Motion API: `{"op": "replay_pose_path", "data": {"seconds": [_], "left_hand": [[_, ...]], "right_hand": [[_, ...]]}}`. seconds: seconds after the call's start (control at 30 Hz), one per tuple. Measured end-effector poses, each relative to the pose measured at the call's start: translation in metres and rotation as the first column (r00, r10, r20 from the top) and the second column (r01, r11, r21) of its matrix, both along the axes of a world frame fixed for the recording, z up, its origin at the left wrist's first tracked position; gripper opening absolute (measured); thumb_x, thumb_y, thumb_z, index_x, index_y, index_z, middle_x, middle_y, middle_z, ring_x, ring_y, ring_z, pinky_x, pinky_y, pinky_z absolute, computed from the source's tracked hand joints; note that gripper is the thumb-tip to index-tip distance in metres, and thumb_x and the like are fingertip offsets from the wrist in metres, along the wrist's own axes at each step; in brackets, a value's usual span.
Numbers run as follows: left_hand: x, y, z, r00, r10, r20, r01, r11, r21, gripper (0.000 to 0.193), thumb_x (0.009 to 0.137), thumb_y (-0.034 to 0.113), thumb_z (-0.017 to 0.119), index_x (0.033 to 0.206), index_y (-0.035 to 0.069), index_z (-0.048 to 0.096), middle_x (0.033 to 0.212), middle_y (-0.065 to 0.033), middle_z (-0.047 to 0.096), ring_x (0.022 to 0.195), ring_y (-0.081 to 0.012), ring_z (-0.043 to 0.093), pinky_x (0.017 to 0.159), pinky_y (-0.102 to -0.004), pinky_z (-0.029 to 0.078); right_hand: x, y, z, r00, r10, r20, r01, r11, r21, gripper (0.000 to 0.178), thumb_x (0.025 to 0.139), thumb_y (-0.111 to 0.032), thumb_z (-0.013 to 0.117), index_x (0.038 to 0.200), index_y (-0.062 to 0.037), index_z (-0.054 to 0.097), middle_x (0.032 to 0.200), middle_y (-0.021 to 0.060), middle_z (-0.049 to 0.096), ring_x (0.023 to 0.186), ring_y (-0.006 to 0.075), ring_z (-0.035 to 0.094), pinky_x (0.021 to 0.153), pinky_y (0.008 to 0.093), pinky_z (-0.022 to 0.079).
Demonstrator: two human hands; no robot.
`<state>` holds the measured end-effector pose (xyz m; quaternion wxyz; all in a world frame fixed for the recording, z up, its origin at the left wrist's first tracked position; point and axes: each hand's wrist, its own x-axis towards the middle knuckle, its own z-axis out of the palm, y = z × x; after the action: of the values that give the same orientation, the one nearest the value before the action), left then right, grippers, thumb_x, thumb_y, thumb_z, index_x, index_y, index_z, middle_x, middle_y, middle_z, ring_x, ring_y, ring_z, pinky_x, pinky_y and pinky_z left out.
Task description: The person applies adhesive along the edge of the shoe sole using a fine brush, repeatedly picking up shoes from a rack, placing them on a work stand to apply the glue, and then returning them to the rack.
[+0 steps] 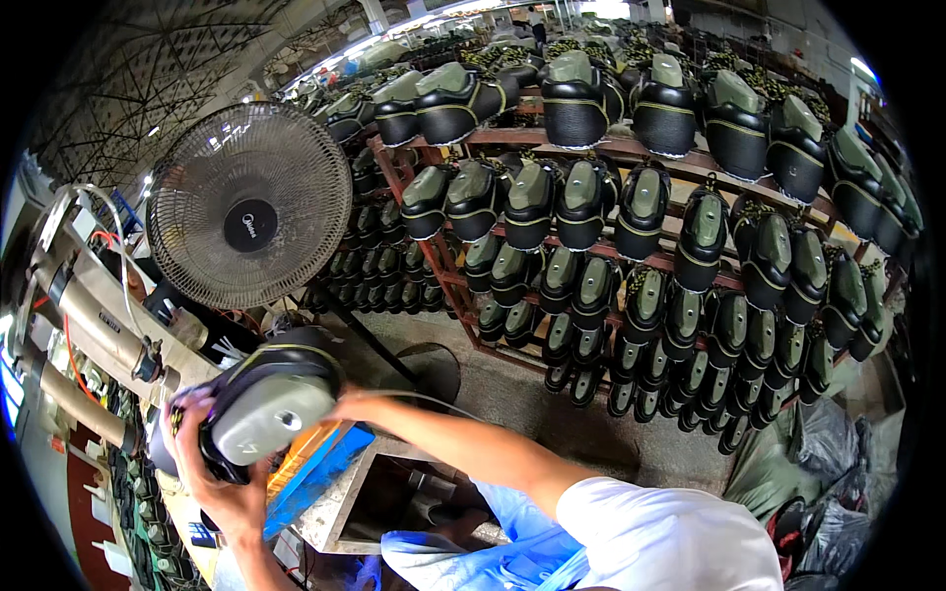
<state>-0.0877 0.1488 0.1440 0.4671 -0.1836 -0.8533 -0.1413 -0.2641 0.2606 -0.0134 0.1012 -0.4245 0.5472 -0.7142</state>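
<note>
A black shoe upper [271, 357] with a yellow line round it is stretched over a grey-green shoe last [266, 419], tilted on its side at the left of the view. My left hand [225, 492] is closed around its near left end, the thumb and fingers wrapped over the black material. My right hand [347, 404] reaches in from the right to the shoe's other end. The fingers of that hand are hidden behind the shoe. Just left of the shoe is a machine with metal cylinders [103, 330] and hoses.
A large black fan [246, 202] stands beyond the shoe. Red metal racks [448, 281] hold rows of similar shoes [581, 202] on lasts. A blue and orange thing [315, 483] lies beneath my hands by a metal-edged bench [340, 502]. Plastic bags [823, 443] lie at right.
</note>
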Motion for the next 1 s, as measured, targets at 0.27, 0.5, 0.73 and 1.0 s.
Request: {"op": "replay_pose_path", "data": {"seconds": [0.27,0.5,0.73,1.0], "left_hand": [[-0.055,0.128,0.052,0.753,-0.32,0.576,0.625,0.621,-0.473,0.062,0.062,0.002,0.08,0.122,0.021,0.076,0.136,-0.0023,0.068,0.145,-0.0332,0.048,0.125,-0.0613,0.028],[-0.154,0.185,0.043,0.477,-0.837,0.267,0.699,0.546,0.462,0.076,0.096,0.035,0.075,0.155,-0.002,0.045,0.142,-0.0187,0.064,0.133,-0.0292,0.06,0.117,-0.0448,0.041],[-0.28,0.327,0.081,0.79,-0.539,0.291,0.518,0.842,0.152,0.061,0.091,0.05,0.075,0.119,-0.003,0.07,0.103,-0.0251,0.075,0.1,-0.0413,0.073,0.086,-0.0462,0.055],[-0.343,0.313,0.082,0.773,-0.512,-0.373,0.627,0.534,0.567,0.034,0.097,0.03,0.07,0.11,-0.002,0.075,0.104,-0.0155,0.077,0.098,-0.0255,0.072,0.092,-0.0395,0.054]], "right_hand": [[0.09,0.206,-0.038,0.888,0.314,0.336,-0.159,0.896,-0.416,0.12,0.08,-0.061,0.085,0.165,0.0001,0.026,0.163,0.0123,0.043,0.151,0.0235,0.04,0.128,0.0418,0.027],[0.016,0.242,0.05,0.961,0.062,0.269,0.181,0.593,-0.785,0.088,0.093,-0.044,0.079,0.16,-0.0078,0.037,0.157,0.0084,0.05,0.142,0.0221,0.052,0.122,0.0439,0.04],[-0.047,0.259,0.077,0.872,-0.255,0.417,0.489,0.434,-0.757,0.063,0.107,-0.047,0.059,0.152,-0.0056,0.047,0.156,0.0113,0.053,0.142,0.0264,0.052,0.12,0.0476,0.042],[-0.042,0.265,-0.004,0.857,-0.232,0.461,0.437,0.802,-0.408,0.046,0.109,-0.044,0.056,0.125,-0.0033,0.071,0.132,0.0172,0.072,0.117,0.0246,0.072,0.095,0.0357,0.057]]}}
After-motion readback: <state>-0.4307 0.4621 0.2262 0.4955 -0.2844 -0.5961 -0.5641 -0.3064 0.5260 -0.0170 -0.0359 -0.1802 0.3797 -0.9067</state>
